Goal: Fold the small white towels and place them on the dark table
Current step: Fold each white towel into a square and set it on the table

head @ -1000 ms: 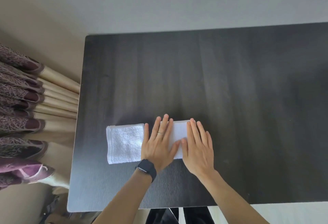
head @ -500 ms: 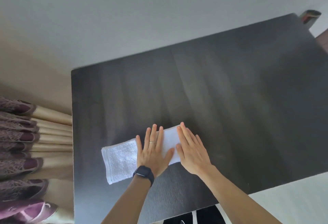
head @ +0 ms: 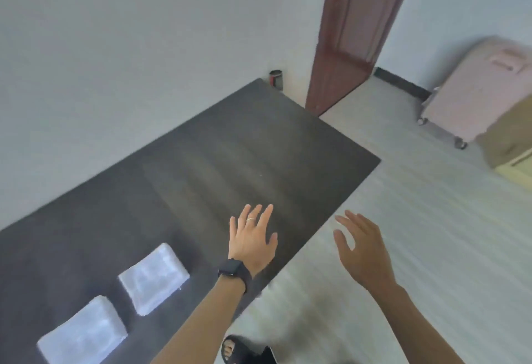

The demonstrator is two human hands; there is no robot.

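Two small white terry towels, each folded into a thick rectangle, lie in the lower left of the frame. The upper towel and the lower towel sit near each other but apart, with a dark gap between them. Both lie flat on the dark matte wooden table, which runs on a diagonal from lower left to upper centre.

The left hand is at centre frame over bare tabletop, near the table's right-hand edge. Its fingers are spread and straight and it holds nothing. I cannot tell whether it touches the surface. It wears a ring, and a black wristwatch is on the wrist. The left forearm passes just beside the upper towel's right corner.

The right hand is right of centre, off the table and over the pale floor. Its fingers are loosely open and it is empty.

Further out:
- A small dark can stands at the table's far corner.
- A reddish-brown door is at upper centre.
- A pink wheeled suitcase is at upper right.
- A sandalled foot is at the bottom edge.

No unfolded towel shows in this view, and the frame is blurred.

Risks, as I judge them:
- The left forearm is the nearest hazard. A swing leftward could clip the upper towel's corner, skew it or flip the fold open.
- Terry is springy, so the folds may relax on their own.
- With both hands out to the right, a quick turn could jolt the table.
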